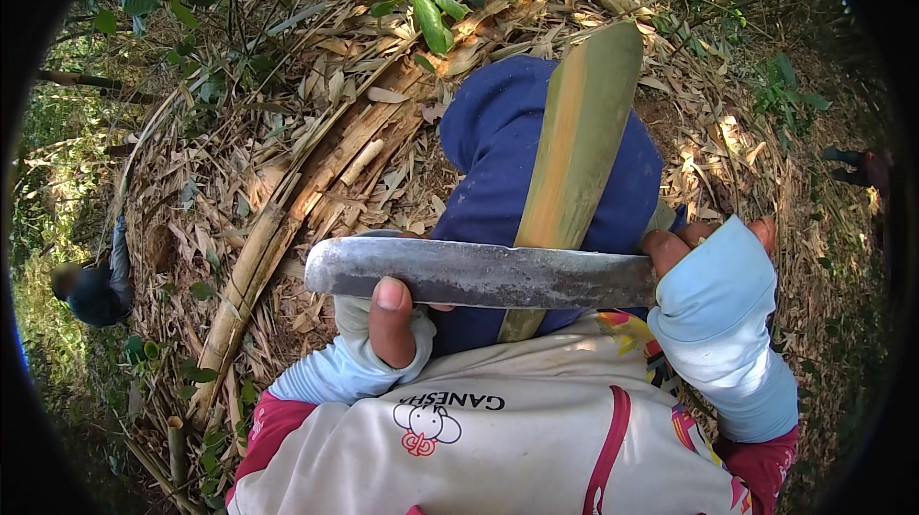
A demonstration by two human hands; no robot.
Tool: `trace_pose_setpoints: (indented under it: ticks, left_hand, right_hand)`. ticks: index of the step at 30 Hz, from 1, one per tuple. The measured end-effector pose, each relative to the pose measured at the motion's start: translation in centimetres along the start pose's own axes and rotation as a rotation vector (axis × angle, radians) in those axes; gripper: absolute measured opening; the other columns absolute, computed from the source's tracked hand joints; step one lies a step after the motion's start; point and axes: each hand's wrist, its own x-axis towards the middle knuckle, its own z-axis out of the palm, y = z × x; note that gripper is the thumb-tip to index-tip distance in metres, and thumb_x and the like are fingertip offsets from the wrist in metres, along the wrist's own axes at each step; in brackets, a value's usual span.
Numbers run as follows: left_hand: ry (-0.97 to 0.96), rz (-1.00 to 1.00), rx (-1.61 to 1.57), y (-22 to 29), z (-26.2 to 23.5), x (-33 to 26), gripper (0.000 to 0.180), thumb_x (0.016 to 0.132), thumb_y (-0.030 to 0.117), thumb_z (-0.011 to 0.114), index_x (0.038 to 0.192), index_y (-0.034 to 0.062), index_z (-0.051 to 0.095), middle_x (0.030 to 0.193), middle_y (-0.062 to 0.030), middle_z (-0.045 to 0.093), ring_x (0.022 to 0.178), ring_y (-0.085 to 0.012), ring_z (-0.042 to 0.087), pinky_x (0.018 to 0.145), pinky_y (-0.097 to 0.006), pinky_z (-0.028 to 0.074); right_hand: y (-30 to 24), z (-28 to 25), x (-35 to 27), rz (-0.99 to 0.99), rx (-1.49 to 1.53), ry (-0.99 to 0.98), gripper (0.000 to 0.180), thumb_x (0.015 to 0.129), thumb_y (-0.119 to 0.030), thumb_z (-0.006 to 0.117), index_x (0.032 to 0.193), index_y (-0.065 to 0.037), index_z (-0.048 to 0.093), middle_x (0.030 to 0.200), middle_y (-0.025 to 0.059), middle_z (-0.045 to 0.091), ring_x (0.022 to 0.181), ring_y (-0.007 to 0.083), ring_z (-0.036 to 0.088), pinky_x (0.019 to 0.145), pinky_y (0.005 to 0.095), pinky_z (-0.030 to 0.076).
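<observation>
A broad machete (498, 272) with a dark, worn metal blade lies level across my lap. My left hand (391, 324) pinches the blade near its left end, thumb on the near face and the other fingers mostly hidden behind it. At the blade's right end my right hand (667, 249) is closed; the pale blue cuff covers much of it, and no handle shows. Beneath the blade, a green bamboo piece (580, 132) slants up over my blue-clad leg (488, 166). A yellow-orange strip runs along its face. Its lower end reaches below the machete.
Dry leaves and splinters (383, 161) litter the ground. A split, weathered log (249, 295) lies on the left, and leafy green twigs (436, 17) hang in at the top. Another person (96, 295) is at the far left; dark footwear (847, 166) shows at the far right.
</observation>
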Motion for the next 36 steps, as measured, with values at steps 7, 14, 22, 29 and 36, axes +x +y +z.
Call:
trace_pose_setpoints:
  ticks: [7, 14, 22, 29, 36]
  left_hand:
    - [-0.029, 0.043, -0.062, -0.1, -0.1, 0.4, 0.049, 0.082, 0.032, 0.066, 0.112, -0.0031, 0.050, 0.088, -0.0191, 0.063, 0.061, -0.0242, 0.063, 0.048, -0.031, 0.050]
    - [-0.018, 0.009, -0.045, -0.1, -0.1, 0.6, 0.052, 0.082, 0.036, 0.066, 0.112, -0.0039, 0.051, 0.087, -0.0189, 0.064, 0.060, -0.0239, 0.063, 0.049, -0.031, 0.050]
    - [-0.009, 0.004, -0.064, 0.0, 0.3, 1.0, 0.052, 0.082, 0.035, 0.066, 0.113, -0.0031, 0.051, 0.091, -0.0191, 0.063, 0.063, -0.0250, 0.064, 0.050, -0.032, 0.052]
    - [-0.036, 0.056, -0.036, 0.7, 0.9, 1.4, 0.047, 0.083, 0.033, 0.064, 0.114, -0.0011, 0.050, 0.092, -0.0190, 0.063, 0.065, -0.0255, 0.064, 0.051, -0.034, 0.053]
    - [-0.044, 0.075, -0.029, 0.8, 1.4, 1.7, 0.048, 0.084, 0.032, 0.064, 0.114, -0.0022, 0.049, 0.089, -0.0185, 0.063, 0.065, -0.0253, 0.064, 0.051, -0.034, 0.053]
  right_hand:
    - [-0.5, -0.2, 0.5, -0.001, 0.066, 0.145, 0.024, 0.062, -0.010, 0.060, 0.086, -0.012, 0.061, 0.067, 0.0048, 0.047, 0.065, 0.0270, 0.050, 0.068, 0.0454, 0.033]
    - [-0.1, -0.6, 0.5, 0.006, 0.019, -0.003, 0.019, 0.077, -0.018, 0.061, 0.095, -0.016, 0.061, 0.073, -0.0004, 0.046, 0.067, 0.0193, 0.050, 0.077, 0.0453, 0.031]
    - [-0.5, -1.2, 1.2, -0.004, -0.127, 0.001, 0.024, 0.066, -0.020, 0.060, 0.090, -0.016, 0.059, 0.070, 0.0015, 0.049, 0.068, 0.0230, 0.053, 0.071, 0.0496, 0.031]
    - [-0.3, -1.3, 1.4, -0.025, -0.114, 0.018, 0.032, 0.062, -0.018, 0.062, 0.093, -0.013, 0.060, 0.074, 0.0056, 0.054, 0.071, 0.0277, 0.055, 0.070, 0.0500, 0.034]
    - [-0.3, -1.3, 1.5, -0.025, -0.120, 0.065, 0.040, 0.055, -0.007, 0.062, 0.095, -0.009, 0.062, 0.077, 0.0091, 0.058, 0.076, 0.0316, 0.054, 0.073, 0.0455, 0.037]
